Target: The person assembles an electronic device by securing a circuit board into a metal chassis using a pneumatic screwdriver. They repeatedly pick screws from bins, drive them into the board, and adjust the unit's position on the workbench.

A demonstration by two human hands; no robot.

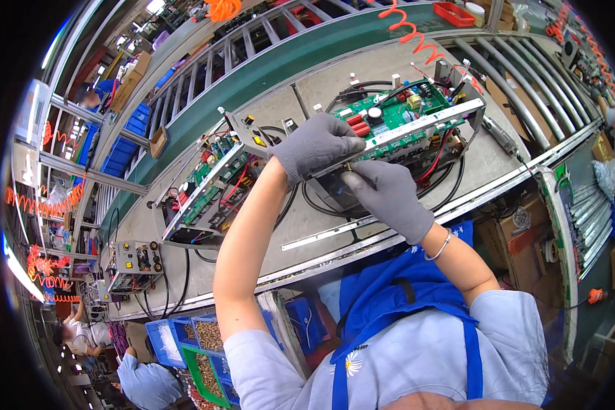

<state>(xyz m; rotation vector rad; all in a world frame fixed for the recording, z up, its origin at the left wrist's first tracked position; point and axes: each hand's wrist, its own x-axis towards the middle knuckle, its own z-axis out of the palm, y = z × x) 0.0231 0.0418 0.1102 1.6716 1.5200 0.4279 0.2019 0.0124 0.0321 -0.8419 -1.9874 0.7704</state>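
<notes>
An open metal chassis with a green circuit board stands on the bench in front of me. A pale metal rail runs along its near upper edge. My left hand, in a grey glove, has its fingers closed on the left end of this rail. Just below, my gloved right hand pinches at the same corner. A tiny brass-coloured glint shows at its fingertips, too small to name. A loose white metal strip lies on the bench beneath my hands. Black cables loop around the chassis.
A second open chassis stands to the left, and a third unit farther along. An electric screwdriver lies at the right. Roller conveyors flank the bench. Blue and green bins of small parts sit at the lower left, near other people.
</notes>
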